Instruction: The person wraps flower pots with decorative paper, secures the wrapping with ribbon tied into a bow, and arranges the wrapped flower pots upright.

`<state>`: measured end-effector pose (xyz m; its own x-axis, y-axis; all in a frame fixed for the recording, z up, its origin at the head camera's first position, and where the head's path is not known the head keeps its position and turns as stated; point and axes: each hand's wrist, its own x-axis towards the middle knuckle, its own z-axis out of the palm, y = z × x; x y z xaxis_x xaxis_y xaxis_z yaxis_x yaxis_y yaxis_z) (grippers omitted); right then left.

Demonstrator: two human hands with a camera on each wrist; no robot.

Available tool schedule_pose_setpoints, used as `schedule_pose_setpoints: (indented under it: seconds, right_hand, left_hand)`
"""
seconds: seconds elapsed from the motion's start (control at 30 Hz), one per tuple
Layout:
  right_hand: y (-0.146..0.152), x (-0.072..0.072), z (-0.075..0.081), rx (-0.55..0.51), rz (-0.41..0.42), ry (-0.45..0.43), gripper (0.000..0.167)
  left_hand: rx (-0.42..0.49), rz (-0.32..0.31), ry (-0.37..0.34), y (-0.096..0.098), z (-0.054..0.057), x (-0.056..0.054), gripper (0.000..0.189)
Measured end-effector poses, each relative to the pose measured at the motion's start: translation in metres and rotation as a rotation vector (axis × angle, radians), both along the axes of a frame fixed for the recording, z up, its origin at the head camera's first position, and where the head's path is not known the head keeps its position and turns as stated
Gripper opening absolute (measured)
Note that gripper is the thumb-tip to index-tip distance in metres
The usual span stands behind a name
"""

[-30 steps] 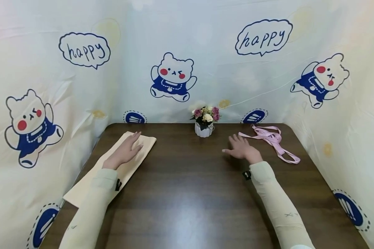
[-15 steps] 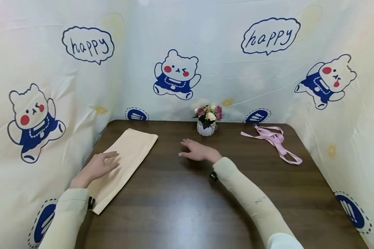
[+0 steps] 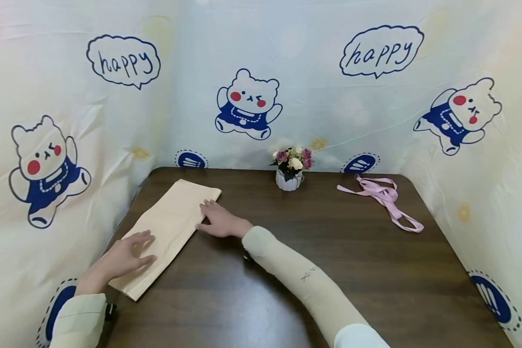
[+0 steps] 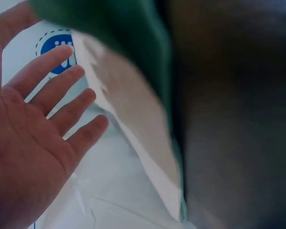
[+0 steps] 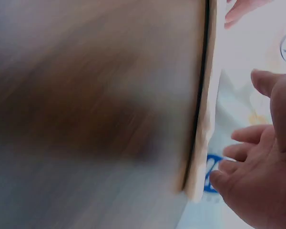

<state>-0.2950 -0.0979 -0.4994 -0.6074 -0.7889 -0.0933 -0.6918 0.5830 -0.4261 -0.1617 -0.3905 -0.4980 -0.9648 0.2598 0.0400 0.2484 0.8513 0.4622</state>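
A long, flat piece of folded cream cloth (image 3: pixel 174 212) lies slanted on the left side of the dark wooden table (image 3: pixel 261 299). My left hand (image 3: pixel 122 256) is over its near left part, thumb and fingers spread apart. In the left wrist view that hand (image 4: pixel 33 138) has relaxed fingers and nothing in its palm, with the cloth (image 4: pixel 128 100) beside it. Toward the far end, my right hand (image 3: pixel 222 220) has its fingertips right at the cloth's right edge. The right wrist view shows this hand (image 5: pixel 262 176) with fingers loosely bent and holding nothing, near the pale cloth edge (image 5: pixel 210 95).
At the back middle of the table stands a small white pot (image 3: pixel 289 181) of artificial-looking flowers (image 3: pixel 295 159). A tangled pink ribbon strap (image 3: pixel 384 195) lies at the back right. A printed curtain (image 3: pixel 322 96) surrounds the table's back and sides.
My right hand has swept left from near the pink strap to the cloth's right edge. My left hand has drawn back toward the cloth's near end. The cloth stays on the table's left.
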Motion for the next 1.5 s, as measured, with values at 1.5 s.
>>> schedule_pose_setpoints:
  seconds: [1.5]
  right_hand:
    - [0.007, 0.006, 0.004, 0.357, -0.133, -0.026, 0.113]
  left_hand:
    - [-0.134, -0.120, -0.148, 0.102, 0.006, 0.029, 0.077]
